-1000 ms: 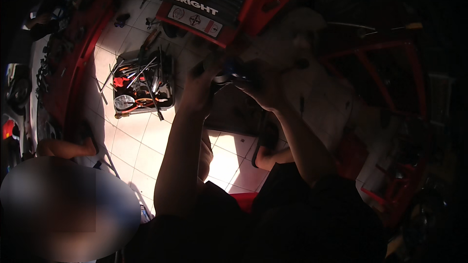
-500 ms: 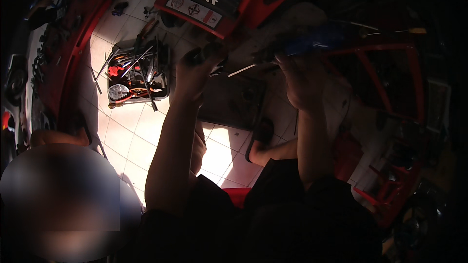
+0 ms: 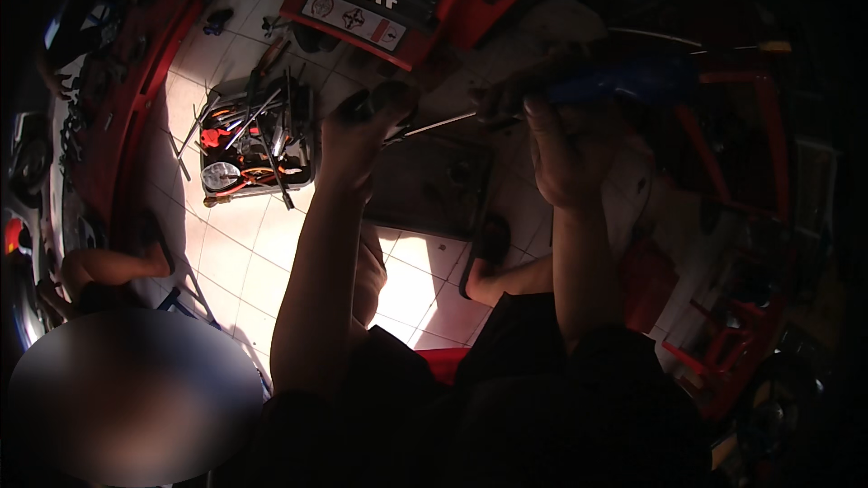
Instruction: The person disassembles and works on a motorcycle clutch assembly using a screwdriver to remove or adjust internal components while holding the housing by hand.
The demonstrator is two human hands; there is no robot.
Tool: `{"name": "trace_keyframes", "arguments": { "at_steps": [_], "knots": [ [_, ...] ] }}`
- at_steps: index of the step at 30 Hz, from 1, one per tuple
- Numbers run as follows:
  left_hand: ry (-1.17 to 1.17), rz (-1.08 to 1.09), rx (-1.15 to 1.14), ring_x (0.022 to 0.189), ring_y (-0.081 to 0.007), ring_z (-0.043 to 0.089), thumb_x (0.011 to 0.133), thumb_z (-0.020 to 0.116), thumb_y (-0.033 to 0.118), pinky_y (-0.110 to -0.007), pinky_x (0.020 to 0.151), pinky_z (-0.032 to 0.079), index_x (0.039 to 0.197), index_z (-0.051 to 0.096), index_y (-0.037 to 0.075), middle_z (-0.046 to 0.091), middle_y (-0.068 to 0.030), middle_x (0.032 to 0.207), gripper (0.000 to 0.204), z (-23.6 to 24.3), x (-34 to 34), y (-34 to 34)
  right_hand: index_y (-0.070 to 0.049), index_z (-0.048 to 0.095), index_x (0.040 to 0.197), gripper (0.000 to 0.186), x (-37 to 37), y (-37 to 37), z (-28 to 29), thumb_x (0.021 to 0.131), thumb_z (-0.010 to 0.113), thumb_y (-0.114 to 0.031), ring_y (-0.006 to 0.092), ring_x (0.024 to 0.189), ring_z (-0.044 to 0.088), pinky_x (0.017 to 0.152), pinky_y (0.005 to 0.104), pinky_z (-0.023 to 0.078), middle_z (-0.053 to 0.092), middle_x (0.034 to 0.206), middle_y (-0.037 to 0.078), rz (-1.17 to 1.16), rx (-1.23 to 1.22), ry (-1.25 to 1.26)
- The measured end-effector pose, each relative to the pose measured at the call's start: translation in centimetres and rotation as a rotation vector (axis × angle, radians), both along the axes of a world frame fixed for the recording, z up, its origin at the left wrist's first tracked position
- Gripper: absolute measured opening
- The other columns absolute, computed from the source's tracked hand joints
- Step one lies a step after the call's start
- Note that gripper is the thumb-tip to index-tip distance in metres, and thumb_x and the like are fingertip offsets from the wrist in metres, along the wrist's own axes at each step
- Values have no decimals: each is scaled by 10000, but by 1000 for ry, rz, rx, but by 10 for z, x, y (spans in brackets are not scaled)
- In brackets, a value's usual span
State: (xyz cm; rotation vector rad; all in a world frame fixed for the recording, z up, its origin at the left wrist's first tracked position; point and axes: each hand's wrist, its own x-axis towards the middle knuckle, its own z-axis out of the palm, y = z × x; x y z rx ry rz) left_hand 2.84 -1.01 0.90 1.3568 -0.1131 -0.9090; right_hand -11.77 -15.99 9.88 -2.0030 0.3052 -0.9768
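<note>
Left hand (image 3: 362, 131) closed around a dark handle (image 3: 384, 104); thin metal rod (image 3: 438, 124) runs along the 3 o'clock axis, slightly upward, to the right hand (image 3: 565, 149), gripping a blue part (image 3: 624, 81). Tool tray (image 3: 253, 140) lies at 9 o'clock.

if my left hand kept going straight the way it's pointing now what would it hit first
Probably the red and black tool chest lying on the tiled floor. The left hand, closed on a dark tool handle, points up the picture toward it. Depth is unclear in this dim view, so the hand may be well above it.
</note>
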Motion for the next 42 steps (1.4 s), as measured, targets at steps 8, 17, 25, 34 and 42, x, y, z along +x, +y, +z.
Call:
{"name": "trace_keyframes", "arguments": {
  "at_steps": [8, 17, 25, 34, 42],
  "knots": [
    [-20, 5, -13, 950, -155, 650, 785, 783, 162, -299, 839, 504, 1150, 649, 12, 681, -68, 1041, 417, -8, 1, 2, -20, 668, 784, 88, -3, 2, -3, 824, 740, -52, 126, 626, 648, 575, 267, 478, 630, 659, 44, -110, -171, 98],
    [38, -70, -62, 890, -147, 655, 788, 764, 157, -280, 811, 502, 1080, 671, -9, 692, -71, 981, 349, -5, -11, -5, 5, 680, 852, 162, 6, 28, 12, 829, 758, -135, 166, 667, 689, 603, 282, 540, 696, 797, 118, -24, -223, 295],
    [108, -93, -50, 870, -139, 658, 781, 781, 143, -274, 784, 506, 1049, 688, -9, 703, -76, 962, 322, 9, -16, -7, 20, 671, 796, 224, 21, 48, -4, 880, 700, -185, 226, 531, 641, 559, 382, 499, 673, 691, 129, -4, 192, 142],
    [139, -141, -58, 904, -157, 665, 796, 759, 128, -284, 820, 510, 1071, 686, -26, 706, -95, 991, 323, 4, -14, -6, -13, 612, 1064, 350, 5, 26, 0, 807, 788, -172, 179, 831, 691, 755, 321, 549, 691, 883, 83, 35, 95, 369],
    [166, -96, -42, 916, -154, 662, 800, 762, 151, -285, 830, 502, 1066, 697, -13, 708, -86, 995, 320, 8, -15, -5, 1, 514, 1224, 424, -7, 25, 11, 873, 694, -156, 309, 1082, 617, 894, 367, 494, 623, 1111, 183, 138, 25, 385]
  ]
}}
